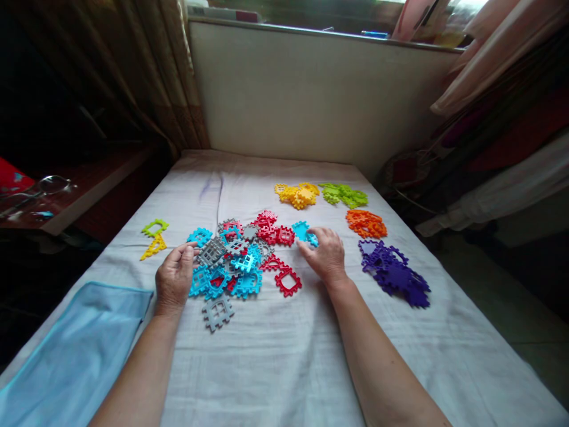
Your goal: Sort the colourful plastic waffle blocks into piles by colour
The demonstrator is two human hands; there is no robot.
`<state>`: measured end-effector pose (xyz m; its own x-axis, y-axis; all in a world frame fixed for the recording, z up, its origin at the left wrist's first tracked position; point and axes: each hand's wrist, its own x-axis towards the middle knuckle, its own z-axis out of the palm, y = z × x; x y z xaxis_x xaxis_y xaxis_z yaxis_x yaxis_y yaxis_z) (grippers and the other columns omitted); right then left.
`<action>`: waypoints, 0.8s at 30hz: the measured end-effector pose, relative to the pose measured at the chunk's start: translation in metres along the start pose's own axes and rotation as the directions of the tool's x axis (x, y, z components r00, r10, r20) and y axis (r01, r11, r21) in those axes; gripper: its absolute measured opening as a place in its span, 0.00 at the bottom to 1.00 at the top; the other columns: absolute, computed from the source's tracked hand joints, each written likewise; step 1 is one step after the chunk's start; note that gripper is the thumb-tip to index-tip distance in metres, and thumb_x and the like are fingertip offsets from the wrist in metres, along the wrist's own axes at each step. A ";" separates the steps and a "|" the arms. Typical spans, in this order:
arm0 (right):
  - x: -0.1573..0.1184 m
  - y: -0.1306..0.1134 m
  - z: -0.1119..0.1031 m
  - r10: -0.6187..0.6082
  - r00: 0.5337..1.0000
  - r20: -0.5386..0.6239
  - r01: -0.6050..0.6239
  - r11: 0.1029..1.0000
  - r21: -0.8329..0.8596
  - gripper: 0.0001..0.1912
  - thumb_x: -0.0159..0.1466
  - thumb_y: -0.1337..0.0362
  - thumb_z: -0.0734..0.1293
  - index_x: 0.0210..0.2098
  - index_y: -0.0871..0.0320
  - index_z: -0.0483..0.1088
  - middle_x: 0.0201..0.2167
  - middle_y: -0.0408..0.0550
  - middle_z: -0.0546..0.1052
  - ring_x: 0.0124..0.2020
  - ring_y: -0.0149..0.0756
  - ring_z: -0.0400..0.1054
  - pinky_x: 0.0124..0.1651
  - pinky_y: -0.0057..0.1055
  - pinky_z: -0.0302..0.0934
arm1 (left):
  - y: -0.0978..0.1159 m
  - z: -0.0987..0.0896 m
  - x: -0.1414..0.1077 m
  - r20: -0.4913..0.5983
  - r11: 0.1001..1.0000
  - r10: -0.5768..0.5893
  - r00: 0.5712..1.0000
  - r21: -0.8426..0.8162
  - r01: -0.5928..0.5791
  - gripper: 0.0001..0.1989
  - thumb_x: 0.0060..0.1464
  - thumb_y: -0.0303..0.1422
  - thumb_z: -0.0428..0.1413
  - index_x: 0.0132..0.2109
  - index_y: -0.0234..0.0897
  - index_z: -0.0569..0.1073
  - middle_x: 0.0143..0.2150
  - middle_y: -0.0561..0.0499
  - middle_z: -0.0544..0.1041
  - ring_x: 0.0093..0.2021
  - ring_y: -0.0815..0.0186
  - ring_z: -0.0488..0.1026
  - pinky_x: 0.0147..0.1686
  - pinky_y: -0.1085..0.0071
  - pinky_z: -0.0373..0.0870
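Note:
A mixed pile of flat interlocking plastic pieces with toothed edges, in blue, grey point(212, 251) and red, lies mid-bed. At its left edge rests my left hand point(173, 277), fingers loosely bent and apart, tips against the pile. My right hand point(326, 255) is right of the pile, thumb and fingers around a light blue toothed piece point(312, 239), partly hidden by the fingers. Another light blue piece point(300, 229) lies just beyond it. A red frame piece point(288, 282) and a grey window-shaped piece point(217, 314) lie at the pile's near side.
Single-colour heaps lie to the right: yellow point(299, 196), green point(343, 194), orange point(366, 223) and purple point(395, 274). A green piece point(155, 227) and a yellow triangle point(154, 246) lie at left. A blue cloth point(84, 350) covers the near-left bed corner.

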<state>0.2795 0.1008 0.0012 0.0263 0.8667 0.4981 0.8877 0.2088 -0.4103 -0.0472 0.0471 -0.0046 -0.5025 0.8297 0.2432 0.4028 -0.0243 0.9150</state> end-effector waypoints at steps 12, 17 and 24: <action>0.001 0.041 -0.008 0.268 0.962 -0.043 -0.272 0.950 -0.155 0.15 0.59 0.55 0.69 0.42 0.57 0.76 0.42 0.60 0.76 0.46 0.55 0.67 0.48 0.49 0.60 | 0.000 0.000 0.000 0.000 1.000 0.001 1.000 0.006 -0.001 0.25 0.56 0.52 0.51 0.45 0.35 0.76 0.35 0.47 0.80 0.36 0.62 0.79 0.31 0.69 0.78; 0.003 0.023 -0.010 0.210 0.977 -0.038 -0.213 0.971 -0.105 0.15 0.60 0.57 0.69 0.43 0.59 0.77 0.46 0.61 0.76 0.48 0.55 0.67 0.50 0.49 0.60 | -0.005 -0.001 0.001 0.012 1.000 0.011 1.000 0.018 -0.011 0.26 0.56 0.53 0.51 0.46 0.35 0.76 0.37 0.47 0.80 0.36 0.63 0.79 0.30 0.71 0.78; -0.018 -0.062 0.005 -0.261 0.947 0.189 0.207 0.942 0.264 0.12 0.62 0.57 0.69 0.44 0.52 0.76 0.46 0.51 0.78 0.50 0.44 0.68 0.56 0.42 0.60 | -0.003 -0.001 0.000 0.027 1.000 0.016 1.000 0.020 -0.017 0.26 0.57 0.53 0.51 0.46 0.35 0.76 0.36 0.46 0.80 0.35 0.63 0.79 0.31 0.70 0.77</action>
<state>0.2215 0.0742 0.0141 -0.2936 0.8517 0.4341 0.7204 0.4956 -0.4851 -0.0488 0.0467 -0.0076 -0.4750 0.8440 0.2493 0.4264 -0.0271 0.9041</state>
